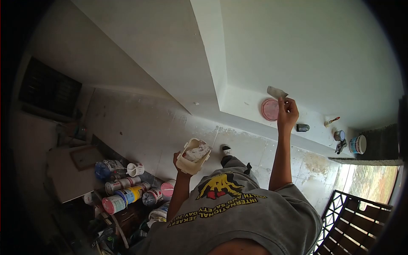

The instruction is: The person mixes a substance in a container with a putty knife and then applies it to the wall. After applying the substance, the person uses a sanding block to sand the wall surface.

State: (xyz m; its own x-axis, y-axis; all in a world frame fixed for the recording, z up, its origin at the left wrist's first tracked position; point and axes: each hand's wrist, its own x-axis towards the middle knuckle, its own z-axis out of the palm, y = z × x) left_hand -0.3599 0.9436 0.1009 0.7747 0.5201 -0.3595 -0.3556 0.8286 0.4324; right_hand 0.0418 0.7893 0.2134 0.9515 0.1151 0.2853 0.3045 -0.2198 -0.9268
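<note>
One white ledge: carries a pink lid, dark block and brush spaced apart, likely for easy reach.
Pale tub: gripped at its side by the left hand, open top facing up, seemingly to keep the whitish paste in.
Metal blade: pinched by the right hand beside the lid, broad edge probably left free for working.
</note>
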